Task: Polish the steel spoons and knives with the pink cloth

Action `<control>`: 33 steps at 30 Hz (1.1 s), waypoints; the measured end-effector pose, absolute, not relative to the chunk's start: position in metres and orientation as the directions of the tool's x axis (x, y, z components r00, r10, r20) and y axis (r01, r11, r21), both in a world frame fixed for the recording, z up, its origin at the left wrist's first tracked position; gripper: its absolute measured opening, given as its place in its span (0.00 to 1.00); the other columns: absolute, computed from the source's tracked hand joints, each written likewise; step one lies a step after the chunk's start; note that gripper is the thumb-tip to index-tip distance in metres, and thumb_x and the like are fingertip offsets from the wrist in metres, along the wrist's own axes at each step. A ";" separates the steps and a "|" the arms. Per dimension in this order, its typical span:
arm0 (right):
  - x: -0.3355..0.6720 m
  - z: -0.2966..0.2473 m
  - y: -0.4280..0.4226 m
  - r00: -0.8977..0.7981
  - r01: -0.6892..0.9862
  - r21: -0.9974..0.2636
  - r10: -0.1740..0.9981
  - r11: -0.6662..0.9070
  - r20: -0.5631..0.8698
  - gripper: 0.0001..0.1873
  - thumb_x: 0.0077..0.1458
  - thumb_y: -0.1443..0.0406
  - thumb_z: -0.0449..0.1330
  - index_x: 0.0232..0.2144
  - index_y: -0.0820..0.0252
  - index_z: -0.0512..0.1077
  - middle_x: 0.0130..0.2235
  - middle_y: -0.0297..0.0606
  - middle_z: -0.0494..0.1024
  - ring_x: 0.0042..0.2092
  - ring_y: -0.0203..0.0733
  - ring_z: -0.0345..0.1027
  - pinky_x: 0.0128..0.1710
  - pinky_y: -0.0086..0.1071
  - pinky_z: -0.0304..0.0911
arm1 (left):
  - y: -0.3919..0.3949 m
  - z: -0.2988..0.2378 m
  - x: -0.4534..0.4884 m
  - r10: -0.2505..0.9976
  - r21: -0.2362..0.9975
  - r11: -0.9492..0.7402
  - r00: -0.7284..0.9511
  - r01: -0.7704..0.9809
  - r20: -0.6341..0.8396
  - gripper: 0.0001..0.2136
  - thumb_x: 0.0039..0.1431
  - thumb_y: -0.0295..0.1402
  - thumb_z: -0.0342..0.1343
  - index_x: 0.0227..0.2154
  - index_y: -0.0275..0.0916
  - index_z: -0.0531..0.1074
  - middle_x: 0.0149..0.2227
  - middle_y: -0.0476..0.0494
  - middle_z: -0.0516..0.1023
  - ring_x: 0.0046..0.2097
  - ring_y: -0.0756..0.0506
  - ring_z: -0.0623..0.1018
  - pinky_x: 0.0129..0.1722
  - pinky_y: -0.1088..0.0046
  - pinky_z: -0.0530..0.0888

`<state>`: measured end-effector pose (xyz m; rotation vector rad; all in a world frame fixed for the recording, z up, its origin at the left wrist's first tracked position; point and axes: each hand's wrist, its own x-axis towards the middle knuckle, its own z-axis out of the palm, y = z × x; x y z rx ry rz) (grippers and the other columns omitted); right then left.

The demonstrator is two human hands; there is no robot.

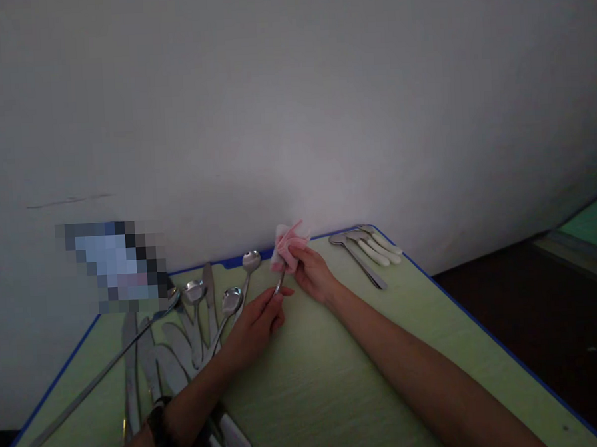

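Pinching a metal utensil (279, 283) between thumb and fingers, the left hand (258, 320) sits beside the right hand (311, 271), which clasps a pink-and-white cloth (286, 248) around the hidden far end. Blue table edging (234, 262) runs just beyond, bare green tabletop (332, 388) nearer; the utensil's long axis points forward, slightly right.

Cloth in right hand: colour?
The cloth is pink and white; it shows best in the head view.

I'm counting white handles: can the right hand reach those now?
Probably yes. The white handles lie near the right hand, with only a metal spoon lying between. But that hand grips a pink cloth, so it may need to let go first.
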<state>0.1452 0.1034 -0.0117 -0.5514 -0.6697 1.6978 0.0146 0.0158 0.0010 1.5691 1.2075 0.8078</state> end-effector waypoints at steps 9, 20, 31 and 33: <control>0.150 -0.011 0.103 -0.237 -0.738 -0.632 0.968 -0.237 -0.086 0.07 0.37 0.75 0.53 0.19 0.60 0.66 0.21 0.27 0.68 0.23 0.31 0.58 0.34 0.33 0.69 | 0.018 -0.002 0.012 0.955 0.965 -0.029 0.291 0.259 -0.049 0.20 0.61 0.46 0.41 0.44 0.35 0.67 0.18 0.57 0.58 0.21 0.51 0.58 0.22 0.75 0.57; 0.151 -0.002 0.100 -0.288 -0.789 -0.556 0.957 -0.262 -0.042 0.13 0.53 0.59 0.51 0.36 0.59 0.71 0.36 0.37 0.79 0.35 0.41 0.70 0.34 0.36 0.69 | 0.017 -0.001 0.013 0.959 0.965 -0.032 0.279 0.261 -0.044 0.21 0.61 0.47 0.41 0.42 0.35 0.67 0.19 0.56 0.60 0.21 0.52 0.59 0.22 0.75 0.57; 0.145 -0.007 0.097 -0.269 -0.582 -0.795 0.963 -0.170 -0.009 0.17 0.45 0.52 0.63 0.29 0.59 0.71 0.25 0.31 0.75 0.24 0.34 0.66 0.22 0.26 0.63 | 0.014 -0.003 0.014 0.937 0.930 -0.100 0.348 0.353 -0.032 0.18 0.62 0.44 0.40 0.43 0.36 0.67 0.20 0.56 0.61 0.22 0.50 0.61 0.23 0.74 0.58; 0.145 -0.008 0.097 -0.287 -0.542 -0.823 0.958 -0.168 -0.007 0.18 0.44 0.51 0.64 0.28 0.60 0.71 0.22 0.30 0.73 0.22 0.33 0.65 0.21 0.26 0.62 | 0.013 -0.003 0.014 0.930 0.921 -0.113 0.365 0.373 -0.034 0.18 0.62 0.43 0.40 0.42 0.36 0.67 0.20 0.55 0.61 0.23 0.50 0.62 0.24 0.74 0.58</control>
